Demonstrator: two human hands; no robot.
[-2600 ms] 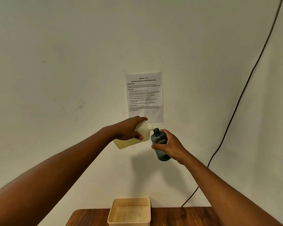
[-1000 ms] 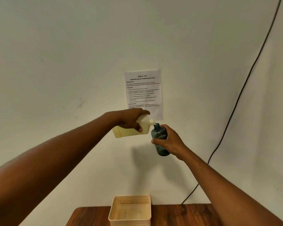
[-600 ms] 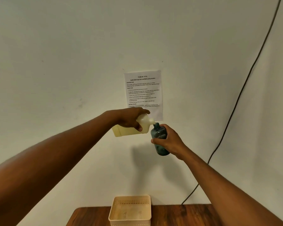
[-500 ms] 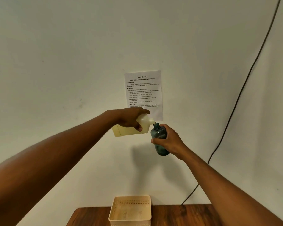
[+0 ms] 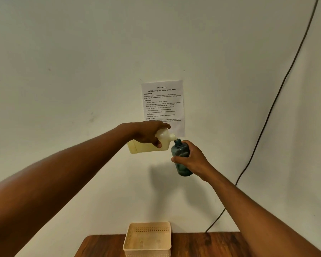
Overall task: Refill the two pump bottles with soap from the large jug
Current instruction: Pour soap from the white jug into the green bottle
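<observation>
My left hand grips a pale yellow soap jug, held on its side in the air with its white spout pointing right. The spout touches the open mouth of a dark teal pump bottle. My right hand is wrapped around that bottle's middle and holds it nearly upright, slightly tilted. The bottle has no pump head on it. Both are held well above the table, in front of the wall. A second pump bottle is not in view.
A beige perforated basket stands on the wooden table at the bottom centre. A printed task sheet hangs on the white wall behind the hands. A black cable runs down the wall at right.
The jug has tipped from slanted to nearly level, and its spout has met the bottle's mouth. Over the last half second both hands have stayed almost still.
</observation>
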